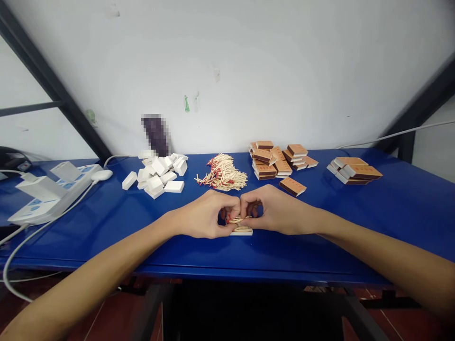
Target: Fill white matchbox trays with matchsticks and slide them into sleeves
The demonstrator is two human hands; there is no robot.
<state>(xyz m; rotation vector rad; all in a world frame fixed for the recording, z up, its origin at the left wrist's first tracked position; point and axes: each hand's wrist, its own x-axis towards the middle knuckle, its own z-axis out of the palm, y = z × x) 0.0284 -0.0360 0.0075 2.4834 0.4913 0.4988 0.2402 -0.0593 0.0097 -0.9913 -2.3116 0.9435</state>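
Observation:
A small white matchbox tray (242, 233) lies on the blue table in front of me, with matches (243, 228) in it. Over its left side, my left hand (208, 214) is closed, thumb and fingertips pressed on red-headed matches. My right hand (275, 210) meets it from the other side, its fingers curled and pinching at the same matches above the tray. Both hands touch each other at the knuckles and hide part of the tray. Just behind them spreads a loose heap of red-tipped matches (227, 174).
White tray pieces (156, 173) are piled back left. Orange-brown matchbox sleeves (275, 161) are heaped behind my right hand, one (292, 186) apart. Stacked matchboxes (355, 169) stand farther right. A white power strip (46, 203) with cables lies at the left, by the wall.

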